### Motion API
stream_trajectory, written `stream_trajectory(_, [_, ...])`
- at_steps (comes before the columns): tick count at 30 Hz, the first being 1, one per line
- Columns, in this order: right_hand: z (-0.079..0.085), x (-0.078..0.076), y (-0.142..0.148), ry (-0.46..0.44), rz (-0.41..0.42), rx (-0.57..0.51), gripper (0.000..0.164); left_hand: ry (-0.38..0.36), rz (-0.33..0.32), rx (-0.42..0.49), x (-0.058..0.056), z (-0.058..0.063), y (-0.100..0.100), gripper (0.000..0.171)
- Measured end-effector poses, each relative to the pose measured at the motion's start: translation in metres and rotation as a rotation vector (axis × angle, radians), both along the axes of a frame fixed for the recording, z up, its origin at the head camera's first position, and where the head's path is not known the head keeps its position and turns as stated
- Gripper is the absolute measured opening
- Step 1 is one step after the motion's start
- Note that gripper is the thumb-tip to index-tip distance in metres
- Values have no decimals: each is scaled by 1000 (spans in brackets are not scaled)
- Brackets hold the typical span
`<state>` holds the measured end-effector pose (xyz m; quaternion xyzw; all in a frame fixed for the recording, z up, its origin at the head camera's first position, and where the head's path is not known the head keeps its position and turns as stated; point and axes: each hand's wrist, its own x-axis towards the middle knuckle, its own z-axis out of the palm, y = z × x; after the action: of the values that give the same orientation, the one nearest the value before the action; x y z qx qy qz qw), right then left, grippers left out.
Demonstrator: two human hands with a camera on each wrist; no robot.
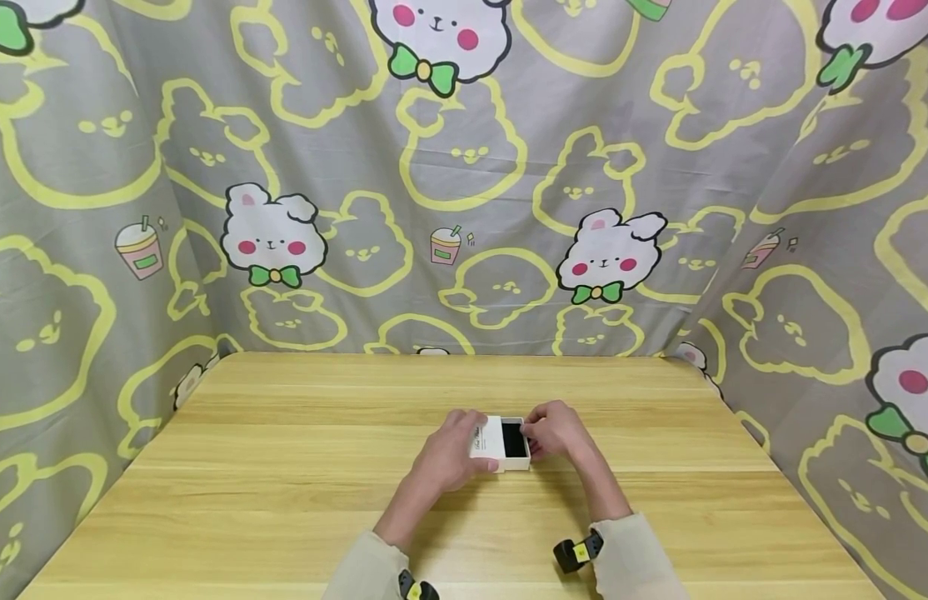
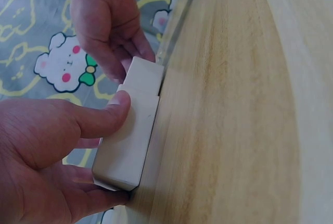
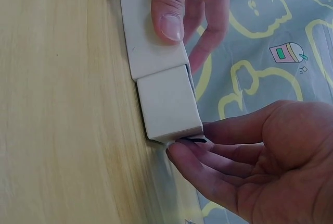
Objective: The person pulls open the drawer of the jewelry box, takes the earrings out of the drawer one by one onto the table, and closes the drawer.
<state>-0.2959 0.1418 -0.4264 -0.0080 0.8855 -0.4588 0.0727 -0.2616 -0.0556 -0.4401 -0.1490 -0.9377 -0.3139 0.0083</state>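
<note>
A small white drawer-style box lies on the wooden table, its white sleeve on the left with dark lettering on top. Out of the sleeve's right end juts the white inner tray, partly drawn out and lined with a black insert. My left hand grips the sleeve, thumb along the near side and fingers around the far side. At the tray's outer end, my right hand pinches the tray with curled fingers. Beside those fingertips a thin dark tab shows in the right wrist view.
The light wooden table stretches out around the box. A grey curtain with cartoon bunnies hangs behind the table and along both sides. Black wrist devices, such as the one at the right cuff, sit on both sleeves.
</note>
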Motion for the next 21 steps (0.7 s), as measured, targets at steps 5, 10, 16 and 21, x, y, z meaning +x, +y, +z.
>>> stream_trajectory(5, [0, 0, -2, 3, -3, -14, 9, -3, 0, -1, 0, 0, 0, 64])
stream_trajectory(10, [0, -1, -3, 9, -5, -15, 8, -3, 0, -1, 0, 0, 0, 64])
stream_trajectory(16, [0, -1, -4, 7, -8, -2, 8, 8, -4, -7, 0, 1, 0, 63])
stream_trajectory(21, [-1, -1, -5, 4, -5, -15, 8, 9, -2, -6, 0, 1, 0, 63])
